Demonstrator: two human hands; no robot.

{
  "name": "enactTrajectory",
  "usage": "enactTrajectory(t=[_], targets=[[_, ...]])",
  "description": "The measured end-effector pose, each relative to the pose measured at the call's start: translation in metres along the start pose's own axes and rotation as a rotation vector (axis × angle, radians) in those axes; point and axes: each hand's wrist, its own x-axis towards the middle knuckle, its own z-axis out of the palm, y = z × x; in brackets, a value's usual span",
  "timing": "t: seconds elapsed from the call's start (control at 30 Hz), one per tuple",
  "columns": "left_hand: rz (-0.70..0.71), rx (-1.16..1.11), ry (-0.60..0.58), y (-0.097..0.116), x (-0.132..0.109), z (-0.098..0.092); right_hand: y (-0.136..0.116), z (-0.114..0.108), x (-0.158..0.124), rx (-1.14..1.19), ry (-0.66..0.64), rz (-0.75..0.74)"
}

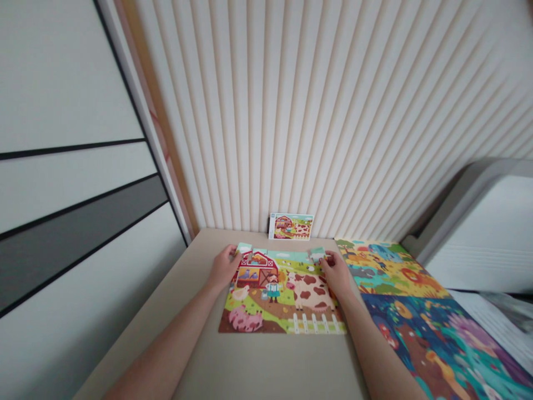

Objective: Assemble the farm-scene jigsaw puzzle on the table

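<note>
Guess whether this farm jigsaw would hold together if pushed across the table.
The farm jigsaw would probably part at its seams, since it seems made of separate interlocking pieces. They look thin and light, so they'd likely slide flat rather than roll or tip, especially on that smooth-looking table.

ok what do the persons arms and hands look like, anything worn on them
The bare left forearm and bare right forearm show no sleeves, and the bare left hand and bare right hand wear no gloves. No watch, band or cable shows; rings would be too small to tell.
</note>
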Motion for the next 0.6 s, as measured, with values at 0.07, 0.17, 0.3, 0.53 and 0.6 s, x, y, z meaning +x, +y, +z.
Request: enactTrajectory(t=[0.07,0.17,0.3,0.53,0.6], targets=[[-0.006,-0.024,0.006,-0.002,0.0,0.0,-0.002,0.0,-0.001,0.012,0.004,0.007],[-0.009,-0.057,0.039,-0.003,0.001,0.0,-0.004,-0.001,-0.001,0.059,-0.005,0.03],[-0.004,-0.128,0.039,0.004,0.0,0.002,-0.004,-0.002,0.0,0.179,0.005,0.031],[0.057,-0.187,-0.144,0.018,-0.007,0.014,-0.015,0.002,-0.004,0.369,-0.066,0.037],[0.062,-0.15,-0.168,0.016,-0.006,0.017,-0.02,0.006,-0.008,0.336,-0.123,0.019]])
